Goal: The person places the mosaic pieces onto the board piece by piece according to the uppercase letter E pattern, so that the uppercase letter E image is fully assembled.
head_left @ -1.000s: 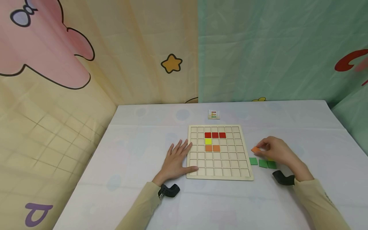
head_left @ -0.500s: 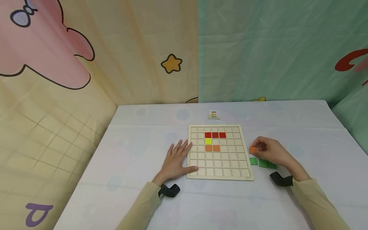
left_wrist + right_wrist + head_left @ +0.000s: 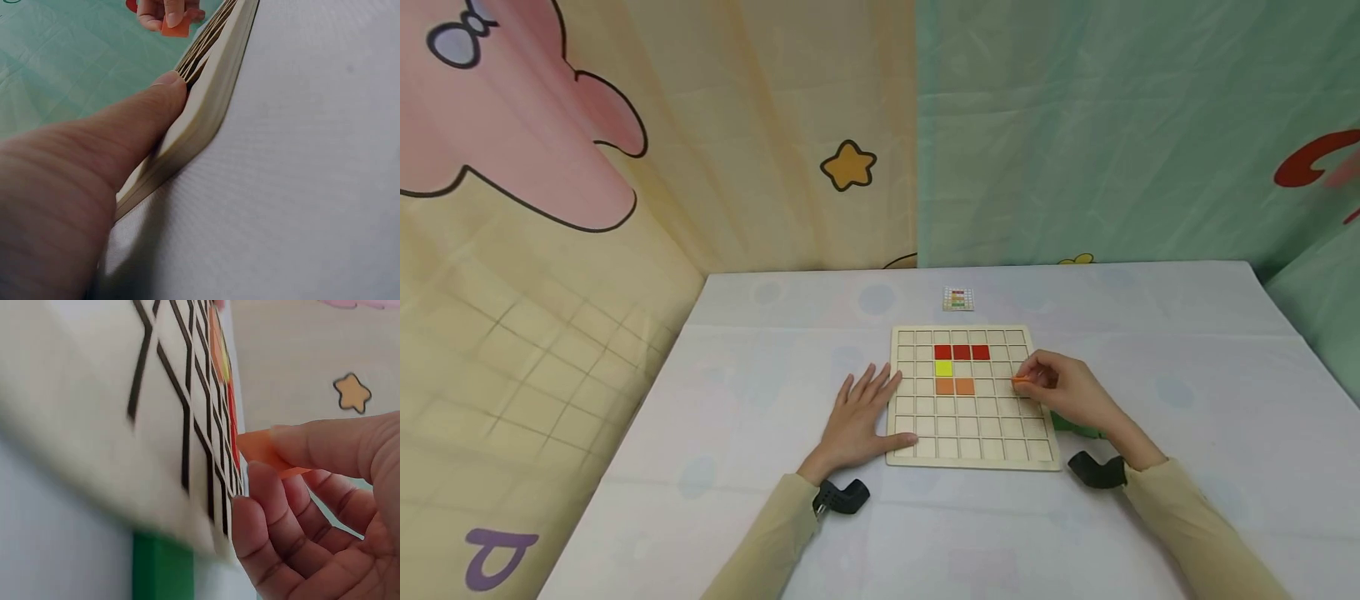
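A pale wooden grid board (image 3: 925, 450) lies on the table, bearing three red tiles (image 3: 961, 352) in a row, one yellow tile (image 3: 943, 368) below them and two orange tiles (image 3: 955, 387) under that. My left hand (image 3: 853, 425) rests with spread fingers on the board's left edge, the thumb (image 3: 137, 125) along its rim in the left wrist view. Over the right part of the board, my right hand (image 3: 1067, 390) pinches an orange tile (image 3: 259, 447) between thumb and fingers. The same orange tile (image 3: 177, 26) shows in the left wrist view.
Green tiles (image 3: 1063, 423) lie beside the board's right edge, partly hidden under my right hand. Behind the board is a small card (image 3: 958, 299) printed with a coloured grid pattern. A white cloth (image 3: 775, 350) covers the table, and printed curtains hang behind it.
My right hand has moved left from beside the board to over its right columns, carrying the orange tile. The left hand and the tiles on the board have stayed put.
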The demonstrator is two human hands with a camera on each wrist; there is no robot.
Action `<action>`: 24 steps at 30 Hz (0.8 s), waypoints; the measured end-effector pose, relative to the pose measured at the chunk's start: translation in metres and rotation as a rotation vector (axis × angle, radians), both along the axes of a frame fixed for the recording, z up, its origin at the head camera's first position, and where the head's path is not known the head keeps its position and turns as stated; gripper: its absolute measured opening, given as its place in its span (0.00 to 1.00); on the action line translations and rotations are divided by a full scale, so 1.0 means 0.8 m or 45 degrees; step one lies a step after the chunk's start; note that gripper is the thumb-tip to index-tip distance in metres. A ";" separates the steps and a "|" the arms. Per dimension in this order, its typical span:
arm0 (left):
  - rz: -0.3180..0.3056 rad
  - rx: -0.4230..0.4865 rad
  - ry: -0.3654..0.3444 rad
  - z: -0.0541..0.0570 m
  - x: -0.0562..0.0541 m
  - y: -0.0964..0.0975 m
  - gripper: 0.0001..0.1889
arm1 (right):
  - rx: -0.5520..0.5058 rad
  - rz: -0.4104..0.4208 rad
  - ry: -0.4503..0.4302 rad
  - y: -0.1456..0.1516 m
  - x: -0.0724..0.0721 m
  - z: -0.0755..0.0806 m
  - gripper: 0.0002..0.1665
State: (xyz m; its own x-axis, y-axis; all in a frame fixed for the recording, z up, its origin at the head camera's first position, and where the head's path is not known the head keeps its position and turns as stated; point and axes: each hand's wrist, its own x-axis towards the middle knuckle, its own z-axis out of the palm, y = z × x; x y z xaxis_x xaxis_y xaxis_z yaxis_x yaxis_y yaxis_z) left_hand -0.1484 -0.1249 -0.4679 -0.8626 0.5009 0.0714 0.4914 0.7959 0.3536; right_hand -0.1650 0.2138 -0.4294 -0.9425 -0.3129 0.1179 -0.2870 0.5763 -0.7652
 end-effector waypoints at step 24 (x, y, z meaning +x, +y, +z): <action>0.004 -0.011 -0.003 0.002 0.000 -0.001 0.50 | 0.256 0.128 0.175 -0.048 -0.012 -0.004 0.06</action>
